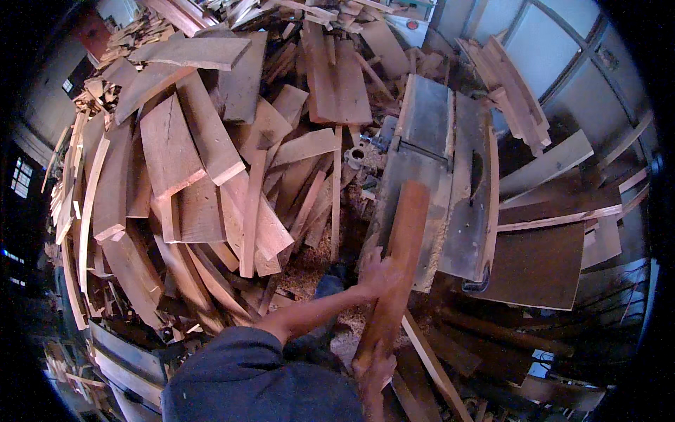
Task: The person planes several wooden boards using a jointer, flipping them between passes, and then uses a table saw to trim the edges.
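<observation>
A long reddish-brown wooden board (406,239) lies lengthwise with its far part over the grey metal bed (408,172) of a woodworking machine. My left hand (376,274) grips the board's left side around mid-length, thumb and fingers on the wood. At the near end, close to my body, my right hand (376,371) is closed around the board. Part of its fingers is hidden behind the wood. Right of the bed runs a dark slotted metal plate (467,183) with a wooden strip (489,197) along its outer edge.
Stacked rough planks (172,151) rise in a large pile on the left and ahead. Wood shavings (309,267) cover the floor beside the machine. To the right lean more boards (538,267) near a paned metal wall (555,42). A loose pale strip (436,369) lies by my right hand.
</observation>
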Demonstrator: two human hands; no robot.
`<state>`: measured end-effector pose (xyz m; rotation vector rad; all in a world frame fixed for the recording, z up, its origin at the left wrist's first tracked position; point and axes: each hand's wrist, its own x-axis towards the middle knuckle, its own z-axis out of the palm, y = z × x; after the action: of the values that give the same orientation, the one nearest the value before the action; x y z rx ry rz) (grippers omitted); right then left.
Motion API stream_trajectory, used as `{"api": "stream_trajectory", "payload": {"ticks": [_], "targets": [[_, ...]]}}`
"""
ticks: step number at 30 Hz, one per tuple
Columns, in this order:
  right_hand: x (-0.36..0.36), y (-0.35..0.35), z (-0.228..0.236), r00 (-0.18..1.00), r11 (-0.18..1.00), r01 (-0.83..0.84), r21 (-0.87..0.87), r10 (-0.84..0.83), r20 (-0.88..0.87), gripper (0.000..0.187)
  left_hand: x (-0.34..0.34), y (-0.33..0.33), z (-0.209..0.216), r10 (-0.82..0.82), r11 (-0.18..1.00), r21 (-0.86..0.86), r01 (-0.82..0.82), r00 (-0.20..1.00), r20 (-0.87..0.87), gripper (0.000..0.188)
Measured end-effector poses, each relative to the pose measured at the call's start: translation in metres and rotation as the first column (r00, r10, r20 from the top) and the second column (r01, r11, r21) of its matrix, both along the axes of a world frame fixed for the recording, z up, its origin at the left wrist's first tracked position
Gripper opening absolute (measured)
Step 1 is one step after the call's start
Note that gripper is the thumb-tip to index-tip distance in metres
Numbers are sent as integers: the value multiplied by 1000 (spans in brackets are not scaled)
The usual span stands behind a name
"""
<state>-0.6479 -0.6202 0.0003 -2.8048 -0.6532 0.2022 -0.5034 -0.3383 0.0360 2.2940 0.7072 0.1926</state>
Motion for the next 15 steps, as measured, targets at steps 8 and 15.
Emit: {"api": "stream_trajectory", "payload": {"ticks": [8,15], "targets": [[33,64,70,995,993,-83,-82,78,-63,89,29,-5,2,-205,932,301,201,979,-18,75],[34,80,68,993,996,-17,-93,6,-115,97,55,16,7,-221,923,342,175,970,100,83]]}}
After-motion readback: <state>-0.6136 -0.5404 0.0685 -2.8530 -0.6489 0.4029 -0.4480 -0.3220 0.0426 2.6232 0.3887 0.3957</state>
